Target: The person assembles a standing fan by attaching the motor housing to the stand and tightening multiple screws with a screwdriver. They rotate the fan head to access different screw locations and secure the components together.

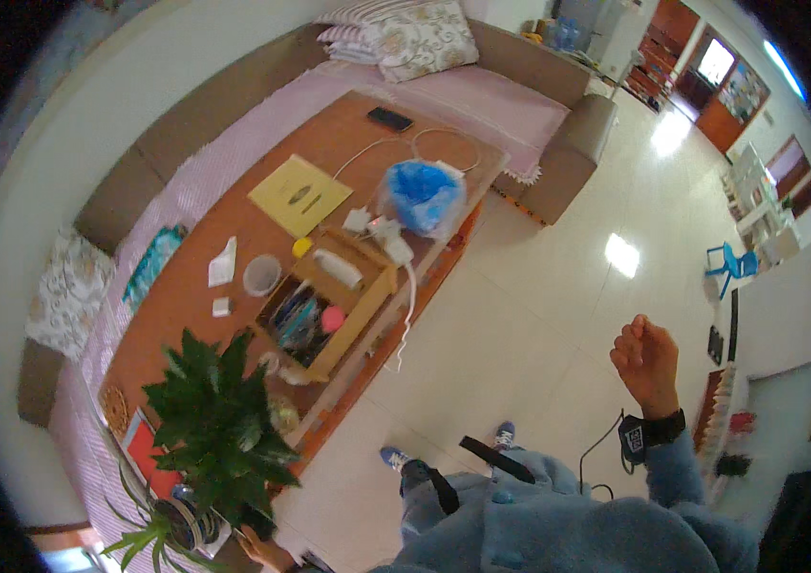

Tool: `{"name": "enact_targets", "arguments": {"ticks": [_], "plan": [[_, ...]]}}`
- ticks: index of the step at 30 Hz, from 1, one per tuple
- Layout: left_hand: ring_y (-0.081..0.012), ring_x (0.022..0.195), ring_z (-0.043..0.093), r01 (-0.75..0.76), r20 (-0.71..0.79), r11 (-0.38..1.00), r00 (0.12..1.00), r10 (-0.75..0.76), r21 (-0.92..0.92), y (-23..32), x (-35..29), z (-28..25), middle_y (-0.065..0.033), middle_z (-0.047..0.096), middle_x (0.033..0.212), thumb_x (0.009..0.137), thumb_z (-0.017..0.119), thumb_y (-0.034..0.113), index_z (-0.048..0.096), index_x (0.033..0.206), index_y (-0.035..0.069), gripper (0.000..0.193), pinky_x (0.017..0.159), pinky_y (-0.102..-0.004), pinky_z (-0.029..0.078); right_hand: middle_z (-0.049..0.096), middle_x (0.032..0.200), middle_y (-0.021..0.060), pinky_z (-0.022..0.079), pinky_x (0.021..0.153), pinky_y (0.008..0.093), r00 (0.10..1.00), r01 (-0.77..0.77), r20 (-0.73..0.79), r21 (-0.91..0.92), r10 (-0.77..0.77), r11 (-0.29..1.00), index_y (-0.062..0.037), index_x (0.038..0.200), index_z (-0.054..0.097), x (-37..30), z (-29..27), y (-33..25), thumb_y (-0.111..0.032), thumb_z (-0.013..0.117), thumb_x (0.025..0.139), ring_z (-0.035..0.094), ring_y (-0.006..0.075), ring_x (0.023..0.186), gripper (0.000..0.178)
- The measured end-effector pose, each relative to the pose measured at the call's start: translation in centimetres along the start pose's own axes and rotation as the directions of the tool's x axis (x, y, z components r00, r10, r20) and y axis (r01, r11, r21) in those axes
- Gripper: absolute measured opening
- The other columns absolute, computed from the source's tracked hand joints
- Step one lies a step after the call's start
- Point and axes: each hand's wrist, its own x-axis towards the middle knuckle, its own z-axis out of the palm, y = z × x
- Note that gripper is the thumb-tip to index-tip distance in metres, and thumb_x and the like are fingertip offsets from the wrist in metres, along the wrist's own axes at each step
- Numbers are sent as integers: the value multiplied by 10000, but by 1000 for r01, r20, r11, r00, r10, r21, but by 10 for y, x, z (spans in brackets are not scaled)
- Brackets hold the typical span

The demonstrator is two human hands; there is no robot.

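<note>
At the lower left, my left hand [264, 552] is closed against the dark pot [257, 521] of a leafy green plant [219, 420]; leaves and the picture's lower edge hide part of this grip. The broad pointed leaves spread over the near-left end of the wooden coffee table [171, 296]. My right hand [646, 358] is raised on the right above the tiled floor, its fingers curled in with nothing visible in them. A black device is strapped to that wrist.
On the table lie an open wooden box [367, 320] of small items, a blue-lined bin [422, 196], a yellow booklet [300, 196], a clear cup [262, 275] and a black phone [389, 118]. A spiky plant [143, 535] stands beside the leafy one. The sofa [587, 143] borders the table.
</note>
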Motion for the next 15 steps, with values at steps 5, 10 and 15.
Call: {"name": "enact_targets", "arguments": {"ticks": [5, 10, 15], "plan": [[-228, 864, 574, 450, 617, 846, 762, -198, -285, 183, -83, 10, -161, 611, 985, 829, 649, 209, 629, 1059, -21, 326, 744, -358, 485, 445, 613, 3, 406, 593, 286, 998, 56, 4, -161, -56, 985, -97, 803, 529, -7, -125, -44, -293, 502, 918, 425, 117, 545, 229], [-300, 1068, 522, -154, 901, 942, 282, 330, -297, 454, -126, 79, -186, 564, 1145, 829, 683, 314, 590, 1166, 12, 462, 921, -377, 423, 626, 912, 71, 504, 793, 319, 976, -110, 156, -247, 151, 963, -52, 937, 588, 5, -203, -81, -305, 470, 967, 613, 165, 832, 280], [-102, 575, 516, -231, 668, 626, -266, 696, -744, 730, -165, 124, -88, 602, 646, 803, 730, 215, 670, 859, -18, 247, 493, -273, 403, 584, 1133, 73, 330, 1016, 307, 864, 89, 435, -628, 253, 773, -48, 1191, 559, 62, -242, -100, -430, 389, 987, 499, 168, 1104, 466]]}}
